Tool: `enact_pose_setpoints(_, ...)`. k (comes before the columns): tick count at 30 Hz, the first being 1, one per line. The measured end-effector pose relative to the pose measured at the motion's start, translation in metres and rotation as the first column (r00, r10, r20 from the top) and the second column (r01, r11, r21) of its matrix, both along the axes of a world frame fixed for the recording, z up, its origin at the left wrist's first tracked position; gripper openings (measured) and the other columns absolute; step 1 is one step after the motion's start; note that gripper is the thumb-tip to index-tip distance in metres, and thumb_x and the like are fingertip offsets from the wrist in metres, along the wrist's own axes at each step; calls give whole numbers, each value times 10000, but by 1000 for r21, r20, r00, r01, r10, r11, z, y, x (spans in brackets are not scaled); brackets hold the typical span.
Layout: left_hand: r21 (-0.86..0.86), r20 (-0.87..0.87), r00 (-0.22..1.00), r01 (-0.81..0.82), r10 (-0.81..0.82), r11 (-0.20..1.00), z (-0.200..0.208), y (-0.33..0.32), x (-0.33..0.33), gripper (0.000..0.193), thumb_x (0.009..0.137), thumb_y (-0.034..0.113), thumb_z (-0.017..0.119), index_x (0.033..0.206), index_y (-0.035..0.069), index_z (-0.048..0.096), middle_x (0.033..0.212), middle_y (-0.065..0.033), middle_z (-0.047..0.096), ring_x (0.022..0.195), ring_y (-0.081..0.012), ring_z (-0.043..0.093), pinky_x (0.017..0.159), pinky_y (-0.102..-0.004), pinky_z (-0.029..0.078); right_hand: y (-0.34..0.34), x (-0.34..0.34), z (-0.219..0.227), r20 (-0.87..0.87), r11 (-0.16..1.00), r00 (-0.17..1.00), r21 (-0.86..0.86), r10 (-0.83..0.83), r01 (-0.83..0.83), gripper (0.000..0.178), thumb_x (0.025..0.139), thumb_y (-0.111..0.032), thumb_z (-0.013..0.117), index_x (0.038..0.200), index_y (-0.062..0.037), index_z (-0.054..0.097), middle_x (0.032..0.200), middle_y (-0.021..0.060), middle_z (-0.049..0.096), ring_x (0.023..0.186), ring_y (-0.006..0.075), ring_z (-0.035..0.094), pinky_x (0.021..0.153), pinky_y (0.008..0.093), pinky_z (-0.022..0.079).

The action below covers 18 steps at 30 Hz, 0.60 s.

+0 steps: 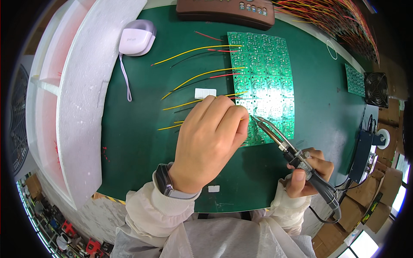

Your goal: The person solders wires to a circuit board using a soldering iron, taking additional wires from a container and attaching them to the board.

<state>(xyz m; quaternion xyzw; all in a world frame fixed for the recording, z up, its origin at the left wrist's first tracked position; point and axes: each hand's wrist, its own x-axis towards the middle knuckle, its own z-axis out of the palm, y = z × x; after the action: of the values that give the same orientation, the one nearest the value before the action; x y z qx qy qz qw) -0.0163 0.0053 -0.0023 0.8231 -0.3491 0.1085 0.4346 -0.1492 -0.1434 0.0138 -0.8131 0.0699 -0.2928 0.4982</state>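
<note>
Steady the soldering iron gripped in the right hand, tip over the circuit-board panel, keeping the left hand, curled with fingertip hold impossible to tell, at the panel's left edge, clear of heat.

Electronics workshop, soldering iron, circuit boards, wire bundle, probably cartons

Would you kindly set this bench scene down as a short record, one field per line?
Left hand: bunched over the left part of the green circuit-board panel; what it grips is hidden
Right hand: around the soldering iron
Iron tip: at the panel, near the left hand
At panel's left side: yellow wires, red wires
Worn: dark smartwatch, left arm
Upper left: rounded lilac case
Top: brown oblong case
Upper right: bundle of coloured wires
</note>
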Motion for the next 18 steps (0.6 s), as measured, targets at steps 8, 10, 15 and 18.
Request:
enact_pose_setpoints(8, 7, -3, 1000, 7, -7, 1000, 2, 1, -1, 225, 559, -94, 618, 718, 29, 519, 678, -55, 481, 591, -202, 482, 486, -287, 397, -3, 3, 5, -33, 1000, 999, 29, 13, -12, 366, 708, -193, 666, 852, -16, 380, 697, 145, 528, 536, 148, 459, 524, 272, 397)
enact_pose_setpoints(10, -10, -2, 1000, 0, 0, 1000, 0, 1, 0, 223, 561, -94, 617, 721, 29, 521, 679, -55, 481, 590, -199, 483, 486, -287, 399, -5, 4, 3, -32, 1000, 999, 12, 29, -29, 367, 706, -191, 667, 855, -15, 381, 693, 144, 528, 533, 146, 458, 521, 271, 397)
enact_pose_setpoints(15, -9, -8, 1000, 10, -10, 1000, 1, 0, -2, 222, 560, -94, 616, 721, 28, 522, 679, -54, 478, 580, -193, 480, 484, -283, 398, -4, 3, 0, 0, 999, 999, -18, 37, -37, 374, 703, -194, 671, 852, -16, 378, 692, 141, 531, 527, 144, 459, 516, 272, 400)
enact_pose_setpoints(18, -4, 15, 1000, 2, -2, 1000, 1, -1, -2, 227, 554, -97, 615, 717, 30, 520, 676, -53, 474, 573, -189, 476, 476, -281, 391, -2, 3, -3, 26, 1000, 999, -1, 23, -23, 384, 702, -206, 673, 847, -23, 367, 685, 136, 527, 523, 147, 465, 516, 277, 406)
